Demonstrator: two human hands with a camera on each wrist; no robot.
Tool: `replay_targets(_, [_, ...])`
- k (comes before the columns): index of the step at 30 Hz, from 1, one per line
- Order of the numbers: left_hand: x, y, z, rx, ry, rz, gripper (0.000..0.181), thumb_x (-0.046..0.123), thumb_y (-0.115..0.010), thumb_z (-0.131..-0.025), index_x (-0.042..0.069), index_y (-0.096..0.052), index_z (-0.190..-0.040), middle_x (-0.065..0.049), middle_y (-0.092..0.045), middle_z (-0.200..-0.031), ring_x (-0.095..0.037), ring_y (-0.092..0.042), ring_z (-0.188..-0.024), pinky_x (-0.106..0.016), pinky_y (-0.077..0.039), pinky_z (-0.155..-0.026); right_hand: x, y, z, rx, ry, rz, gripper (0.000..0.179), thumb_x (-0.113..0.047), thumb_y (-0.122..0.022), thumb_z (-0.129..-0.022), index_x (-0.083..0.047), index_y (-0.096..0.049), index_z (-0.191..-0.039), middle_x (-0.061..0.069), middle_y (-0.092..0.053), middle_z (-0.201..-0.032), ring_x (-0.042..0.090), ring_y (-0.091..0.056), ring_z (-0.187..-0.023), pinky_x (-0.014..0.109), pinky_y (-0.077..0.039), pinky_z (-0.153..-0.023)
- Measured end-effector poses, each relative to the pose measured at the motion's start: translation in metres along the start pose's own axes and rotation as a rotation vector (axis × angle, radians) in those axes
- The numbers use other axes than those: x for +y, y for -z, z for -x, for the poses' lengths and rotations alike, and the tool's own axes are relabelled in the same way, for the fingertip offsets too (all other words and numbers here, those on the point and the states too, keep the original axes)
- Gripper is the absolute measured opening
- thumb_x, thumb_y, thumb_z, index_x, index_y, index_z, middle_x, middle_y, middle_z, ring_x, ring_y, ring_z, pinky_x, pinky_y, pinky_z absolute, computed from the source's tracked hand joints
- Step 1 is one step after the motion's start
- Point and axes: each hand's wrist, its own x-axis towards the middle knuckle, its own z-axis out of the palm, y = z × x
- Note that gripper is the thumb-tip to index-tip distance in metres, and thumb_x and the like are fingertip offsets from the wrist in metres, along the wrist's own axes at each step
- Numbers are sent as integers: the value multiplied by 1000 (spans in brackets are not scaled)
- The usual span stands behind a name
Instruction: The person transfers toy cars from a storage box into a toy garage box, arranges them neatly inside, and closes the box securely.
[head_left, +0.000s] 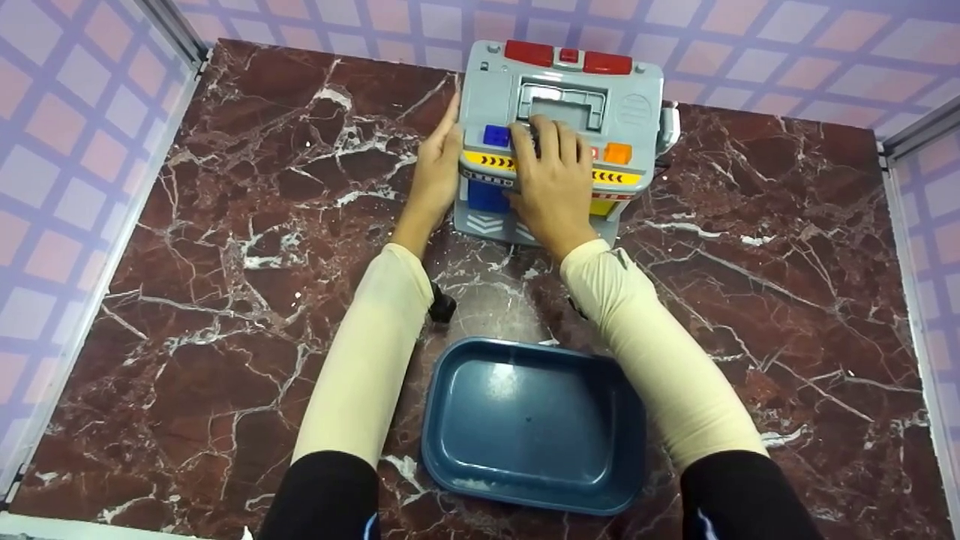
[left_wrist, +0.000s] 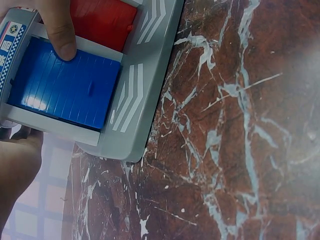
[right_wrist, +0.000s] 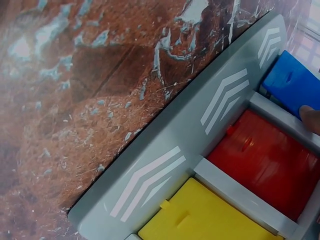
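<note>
A grey toy garage (head_left: 491, 90) with a blue door (left_wrist: 65, 85), a red door (right_wrist: 265, 165) and a yellow door (right_wrist: 205, 215) stands at the back of the table. My left hand (head_left: 439, 169) rests along its left side, fingers extended; the side wall partly hides them in the left wrist view. Over the front edge of the roof bends my right hand (head_left: 553, 169), its fingers on top between the blue button (head_left: 496, 135) and the orange button (head_left: 618, 154). Its thumb touches the blue door, which looks closed. What lies under the right fingers is mostly hidden.
A dark blue plastic tray (head_left: 529, 420) lies near the front, between my forearms. Red-brown marbled table surface (head_left: 247, 315) extends to both sides. Checkered panels (head_left: 420, 22) border it at the back, left and right.
</note>
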Motion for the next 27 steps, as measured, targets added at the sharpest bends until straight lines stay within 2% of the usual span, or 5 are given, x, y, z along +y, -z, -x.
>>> replay_targets(7, [-4, 1, -2, 5, -4, 16, 49, 17, -38, -109, 12, -30, -157, -8, -43, -156, -16, -43, -141, -17, -34, -113, -2, -4, 0, 64, 23, 21, 77, -28, -90, -71, -8, -54, -136, 17, -55, -136, 39, -49, -124, 52, -39, -107])
replay_targets(13, [-24, 2, -15, 21, 1, 16, 49, 20, -40, -109, 17, -32, -157, -5, -41, -158, -13, -41, -143, -15, -33, -113, -4, -6, 0, 112, 25, 47, 68, -24, -86, -73, -6, -56, -131, 17, -57, -131, 39, -51, -120, 52, -41, -104])
replay_targets(16, [-30, 2, -18, 23, -4, 7, 49, 23, -41, -109, 21, -33, -157, -3, -42, -157, -12, -43, -141, -15, -34, -112, -5, -7, 0, 117, 17, 50, 66, -23, -84, -73, -6, -56, -131, 18, -57, -131, 39, -51, -119, 52, -41, -104])
replay_targets(22, [-32, 2, -19, 20, -11, -3, 49, 25, -41, -109, 21, -33, -157, -4, -47, -154, -15, -49, -136, -17, -38, -110, -7, -8, 0, 129, 1, 66, 66, -20, -83, -71, -5, -57, -129, 18, -57, -130, 39, -52, -118, 53, -40, -103])
replay_targets(27, [-30, 2, -18, 23, -13, -16, 49, 25, -41, -109, 20, -33, -157, -5, -44, -156, -15, -48, -138, -17, -38, -110, -9, -9, -1, 139, -6, 79, 64, -19, -81, -71, -5, -56, -128, 18, -57, -129, 39, -52, -117, 52, -41, -103])
